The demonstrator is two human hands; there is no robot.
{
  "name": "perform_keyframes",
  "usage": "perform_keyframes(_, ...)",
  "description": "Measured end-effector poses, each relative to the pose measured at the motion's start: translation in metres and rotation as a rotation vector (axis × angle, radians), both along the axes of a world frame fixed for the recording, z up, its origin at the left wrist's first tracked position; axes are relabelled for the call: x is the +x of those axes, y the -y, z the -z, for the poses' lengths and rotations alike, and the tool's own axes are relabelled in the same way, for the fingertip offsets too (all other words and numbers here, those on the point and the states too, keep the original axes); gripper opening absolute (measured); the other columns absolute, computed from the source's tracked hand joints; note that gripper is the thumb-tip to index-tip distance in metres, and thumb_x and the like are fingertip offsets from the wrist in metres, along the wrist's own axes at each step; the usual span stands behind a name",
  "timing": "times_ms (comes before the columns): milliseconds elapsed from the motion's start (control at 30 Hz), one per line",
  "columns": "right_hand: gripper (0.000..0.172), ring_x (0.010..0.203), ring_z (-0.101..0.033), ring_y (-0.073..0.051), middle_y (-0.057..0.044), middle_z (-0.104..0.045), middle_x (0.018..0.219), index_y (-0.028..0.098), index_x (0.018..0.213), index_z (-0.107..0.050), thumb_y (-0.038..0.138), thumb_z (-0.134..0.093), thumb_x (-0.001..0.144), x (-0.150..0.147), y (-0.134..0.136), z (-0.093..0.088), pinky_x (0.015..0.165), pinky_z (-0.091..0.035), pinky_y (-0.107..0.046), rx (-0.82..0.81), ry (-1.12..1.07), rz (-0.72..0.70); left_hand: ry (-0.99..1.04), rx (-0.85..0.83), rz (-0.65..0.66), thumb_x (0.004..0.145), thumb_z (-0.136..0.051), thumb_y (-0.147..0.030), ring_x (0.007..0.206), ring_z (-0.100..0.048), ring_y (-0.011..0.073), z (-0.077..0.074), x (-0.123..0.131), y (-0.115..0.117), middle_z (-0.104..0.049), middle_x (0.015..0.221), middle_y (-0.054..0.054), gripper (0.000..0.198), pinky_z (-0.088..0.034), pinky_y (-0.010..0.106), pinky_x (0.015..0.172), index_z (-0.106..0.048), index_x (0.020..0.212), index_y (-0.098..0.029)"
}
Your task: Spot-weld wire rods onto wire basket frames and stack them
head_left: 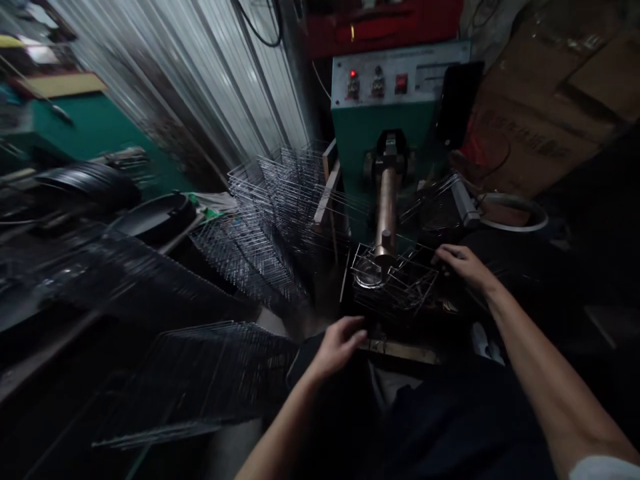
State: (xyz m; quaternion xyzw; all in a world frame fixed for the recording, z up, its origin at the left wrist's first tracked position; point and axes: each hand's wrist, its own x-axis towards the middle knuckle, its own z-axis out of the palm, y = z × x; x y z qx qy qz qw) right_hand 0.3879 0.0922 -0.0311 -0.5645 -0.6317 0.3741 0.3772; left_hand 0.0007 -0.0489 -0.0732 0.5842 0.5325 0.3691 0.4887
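Note:
My left hand (pixel 341 343) hovers beside the near left edge of a dark work surface, its fingers loosely spread and nothing seen in them. At the right of the same surface, my right hand (pixel 465 265) has thumb and fingertips pinched together by the end of some thin wires. What it grips is too dark to make out. Between the hands lies a tangle of bent metal wire pieces (pixel 413 290), with a wire ring (pixel 369 273) at its left. Above them, the copper-coloured arm (pixel 387 207) of a green machine (pixel 353 153) points down toward the wires.
Stacked wire racks (pixel 273 227) stand to the left, and more wire grids (pixel 210 373) lie lower left. The machine's panel (pixel 395 73) shows a lit red lamp. A phone-like black slab (pixel 457 103) leans at its right. Cardboard boxes (pixel 545 127) and a round-rimmed container (pixel 540 217) are at right.

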Motion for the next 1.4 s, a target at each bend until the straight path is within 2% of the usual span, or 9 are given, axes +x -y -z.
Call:
perform_keyframes(133, 0.047, 0.053, -0.055, -0.013, -0.005, -0.068, 0.07, 0.019, 0.072, -0.063, 0.065, -0.071, 0.074, -0.01, -0.015, 0.005, 0.046, -0.047, -0.024, -0.051, -0.157, 0.136, 0.32, -0.313, -0.254, 0.061, -0.092, -0.038, 0.092, -0.071, 0.0248, 0.017, 0.043, 0.007, -0.074, 0.099, 0.012, 0.06, -0.057, 0.03, 0.079, -0.07, 0.112, -0.016)
perform_keyframes(200, 0.049, 0.053, -0.056, -0.014, -0.005, -0.068, 0.07, 0.019, 0.072, -0.062, 0.068, -0.07, 0.073, -0.012, -0.02, 0.006, 0.048, -0.05, -0.026, -0.053, -0.19, 0.153, 0.521, -0.422, -0.411, 0.066, -0.089, -0.043, 0.082, -0.072, 0.0216, 0.011, 0.059, -0.016, -0.072, 0.096, 0.013, 0.062, -0.056, 0.026, 0.069, -0.065, 0.114, -0.012)
perform_keyframes(400, 0.057, 0.052, -0.057, -0.013, -0.003, -0.066, 0.066, 0.019, 0.069, -0.061, 0.073, -0.075, 0.064, -0.014, -0.011, 0.012, 0.049, -0.05, -0.026, -0.035, -0.291, 0.201, 0.699, -0.499, -0.508, 0.079, -0.074, -0.055, 0.073, -0.073, 0.0229, -0.011, 0.108, -0.062, -0.067, 0.088, 0.014, 0.055, -0.057, 0.03, 0.058, -0.059, 0.107, -0.01)
perform_keyframes(633, 0.06, 0.054, -0.051, -0.011, 0.002, -0.057, 0.059, 0.018, 0.065, -0.061, 0.075, -0.077, 0.058, -0.03, 0.013, 0.007, 0.051, -0.042, -0.023, 0.015, -0.349, 0.197, 0.631, -0.381, -0.604, 0.071, -0.083, -0.038, 0.05, -0.056, 0.0082, -0.011, 0.116, -0.02, -0.058, 0.072, -0.001, 0.051, -0.043, 0.018, 0.041, -0.059, 0.108, -0.013)
perform_keyframes(800, 0.051, 0.059, -0.054, -0.012, 0.003, -0.059, 0.062, 0.017, 0.068, -0.064, 0.064, -0.082, 0.06, -0.045, 0.041, 0.001, 0.055, -0.042, -0.023, 0.019, -0.368, 0.188, 0.483, -0.311, -0.538, 0.054, -0.093, -0.027, 0.048, -0.055, 0.0099, -0.031, 0.044, 0.051, -0.062, 0.067, 0.0, 0.072, -0.039, 0.018, 0.038, -0.061, 0.116, -0.008)
perform_keyframes(1000, 0.043, 0.055, -0.058, -0.016, -0.002, -0.066, 0.069, 0.021, 0.084, -0.073, 0.051, -0.088, 0.057, -0.053, 0.079, 0.01, 0.045, -0.043, -0.025, -0.203, -0.426, 0.23, -0.158, 0.119, -0.432, 0.059, -0.089, -0.042, 0.084, -0.07, 0.02, -0.169, -0.111, 0.084, -0.074, 0.1, 0.007, 0.079, -0.058, 0.029, 0.073, -0.062, 0.128, -0.013)
perform_keyframes(1133, 0.032, 0.05, -0.059, -0.017, -0.003, -0.065, 0.066, 0.026, 0.072, -0.073, 0.045, -0.089, 0.053, -0.061, 0.1, 0.024, 0.041, -0.046, -0.028, -0.276, -0.53, 0.292, -0.815, 0.039, -0.521, 0.062, -0.084, -0.05, 0.108, -0.068, 0.0285, -0.237, -0.201, 0.084, -0.074, 0.112, 0.011, 0.08, -0.054, 0.034, 0.091, -0.062, 0.129, -0.014)
perform_keyframes(1233, 0.025, 0.053, -0.064, -0.022, -0.007, -0.067, 0.069, 0.031, 0.068, -0.072, 0.045, -0.087, 0.054, -0.066, 0.118, 0.034, 0.044, -0.051, -0.033, -0.272, -0.531, 0.3, -1.195, -0.26, -0.574, 0.066, -0.08, -0.055, 0.116, -0.065, 0.034, -0.235, -0.235, 0.077, -0.069, 0.124, 0.019, 0.074, -0.053, 0.036, 0.093, -0.064, 0.125, -0.013)
perform_keyframes(1400, 0.02, 0.081, -0.074, -0.035, -0.017, -0.073, 0.089, 0.038, 0.073, -0.072, 0.054, -0.078, 0.063, -0.069, 0.146, 0.034, 0.066, -0.059, -0.045, -0.25, -0.39, 0.184, -1.269, -0.412, -0.602, 0.063, -0.082, -0.061, 0.117, -0.065, 0.0384, -0.183, -0.251, 0.068, -0.067, 0.126, 0.024, 0.073, -0.055, 0.038, 0.091, -0.068, 0.115, -0.012)
